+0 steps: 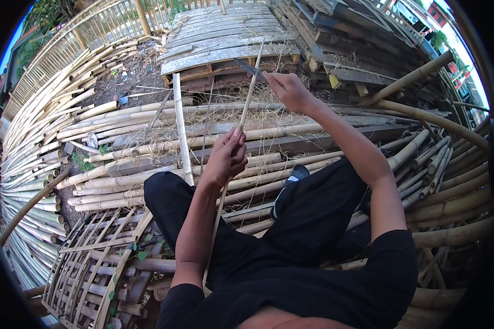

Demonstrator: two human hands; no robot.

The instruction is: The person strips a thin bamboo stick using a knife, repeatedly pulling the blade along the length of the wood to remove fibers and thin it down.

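Note:
A long, thin bamboo strip [248,101] runs at a slant from beside my lap up past both hands. My left hand [226,156] is closed around it at about mid-length, just above my knees. Further away, my right hand [288,92] grips a knife whose dark blade [248,67] points to the left. The blade crosses the strip near its upper end and appears to touch it. The knife's handle is hidden in my fingers. Loose shavings [233,94] lie on the ground behind the strip.
Bamboo poles [121,148] lie in front of me, with more piled at the left. A slatted wooden pallet [225,38] and stacked timber [357,46] stand beyond. One pale split-bamboo piece [181,126] slants up near my left knee. A bamboo lattice [88,263] is at lower left.

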